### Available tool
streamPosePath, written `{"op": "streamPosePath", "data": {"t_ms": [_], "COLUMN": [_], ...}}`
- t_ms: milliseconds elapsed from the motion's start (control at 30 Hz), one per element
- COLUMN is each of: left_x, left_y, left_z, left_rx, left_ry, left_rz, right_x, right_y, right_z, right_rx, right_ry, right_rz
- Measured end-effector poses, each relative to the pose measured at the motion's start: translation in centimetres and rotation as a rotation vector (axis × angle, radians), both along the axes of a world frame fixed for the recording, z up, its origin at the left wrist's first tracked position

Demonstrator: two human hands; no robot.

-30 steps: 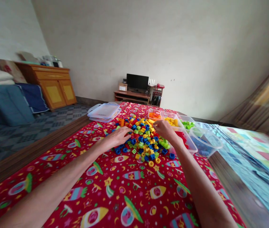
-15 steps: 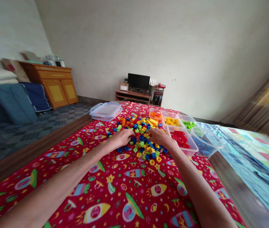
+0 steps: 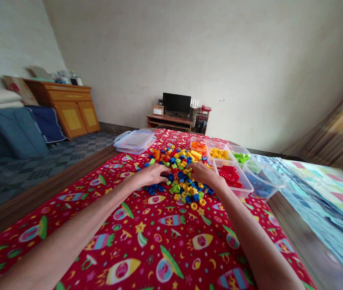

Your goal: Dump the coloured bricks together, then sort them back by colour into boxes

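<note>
A loose pile of toy building bricks (image 3: pixel 183 186) in yellow, blue, green, red and orange lies on the red patterned cloth (image 3: pixel 147 245). At the left side of the pile is my left hand (image 3: pixel 154 175), its thumb and fingers apart over some blue and green bricks. My right hand (image 3: pixel 202 172) reaches in from the right, fingers spread and bent down among yellow and blue bricks; its fingertips are partly hidden. I can make out no brick held in either hand. Just right of it stands a clear box of red bricks (image 3: pixel 245 192).
Behind the red-brick box are clear boxes of orange bricks (image 3: pixel 198 146), yellow bricks (image 3: pixel 219 154) and green bricks (image 3: pixel 241 157). A round clear tub (image 3: pixel 275 183) with blue bricks stands at the right. Stacked clear lids (image 3: pixel 136 141) lie at the back left.
My left hand has moved slightly left and down, and its fingers have spread. Some bricks in front of it have shifted. My right hand has barely moved.
</note>
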State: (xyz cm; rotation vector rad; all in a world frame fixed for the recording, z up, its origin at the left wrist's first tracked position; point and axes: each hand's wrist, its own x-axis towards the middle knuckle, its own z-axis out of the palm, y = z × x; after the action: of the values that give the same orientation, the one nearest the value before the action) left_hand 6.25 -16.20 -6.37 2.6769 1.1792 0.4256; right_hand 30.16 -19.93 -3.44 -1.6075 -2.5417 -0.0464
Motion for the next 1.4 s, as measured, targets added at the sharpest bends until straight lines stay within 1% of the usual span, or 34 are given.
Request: {"op": "streamPosePath", "data": {"t_ms": [100, 233, 333, 433, 533, 600, 700, 833, 900, 967, 1067, 1167, 1233, 1267, 1333, 1400], "left_x": [0.4, 0.9, 0.8, 0.5, 0.6, 0.9, 1.8, 2.5, 2.6, 2.4, 1.9, 1.3, 1.2, 1.2, 1.3, 1.6], "left_y": [-0.7, -1.0, -0.6, -0.2, -0.3, -0.5, -0.9, -1.1, -1.0, -0.8, -0.3, 0.2, 0.4, 0.4, 0.3, 0.1], "left_z": [0.3, -0.1, -0.3, 0.1, 0.7, 0.7, -0.1, -1.7, -1.9, -1.7, -1.0, -0.6, -0.6, -0.7, -0.7, -0.6], "left_rx": [0.004, 0.043, 0.016, 0.003, 0.04, 0.051, 0.04, 0.053, 0.056, 0.057, 0.051, -0.036, -0.124, -0.164, -0.211, -0.216], "left_ry": [0.041, 0.07, 0.011, -0.078, -0.133, -0.156, -0.154, -0.142, -0.151, -0.155, -0.203, -0.301, -0.399, -0.456, -0.552, -0.588], "left_rz": [0.019, 0.056, 0.034, 0.039, 0.079, 0.08, 0.018, -0.086, -0.098, -0.045, 0.073, 0.157, 0.185, 0.185, 0.169, 0.17], "right_x": [-0.2, -0.6, -1.2, -2.0, -2.8, -3.2, -3.5, -3.8, -3.9, -4.0, -3.9, -3.7, -3.8, -3.9, -4.2, -4.4], "right_y": [-0.2, -0.4, -0.5, -0.7, -0.9, -1.1, -1.2, -1.1, -1.0, -0.8, -0.6, -0.3, -0.2, -0.2, -0.3, -0.4], "right_z": [0.3, 0.9, 1.2, 1.4, 1.3, 1.1, 0.8, -0.2, -0.7, -1.0, -1.0, -0.8, -0.5, -0.4, -0.1, 0.1], "right_rx": [-0.027, 0.031, 0.057, 0.095, 0.123, 0.119, 0.093, 0.038, 0.024, 0.019, 0.013, 0.03, 0.043, 0.019, -0.129, -0.352], "right_ry": [-0.014, -0.03, -0.037, -0.028, -0.013, -0.01, -0.018, -0.046, -0.062, -0.074, -0.051, 0.066, 0.213, 0.305, 0.533, 0.801], "right_rz": [-0.025, -0.037, -0.065, -0.094, -0.069, -0.039, -0.002, 0.103, 0.122, 0.111, 0.079, 0.054, 0.042, 0.031, -0.006, -0.044]}}
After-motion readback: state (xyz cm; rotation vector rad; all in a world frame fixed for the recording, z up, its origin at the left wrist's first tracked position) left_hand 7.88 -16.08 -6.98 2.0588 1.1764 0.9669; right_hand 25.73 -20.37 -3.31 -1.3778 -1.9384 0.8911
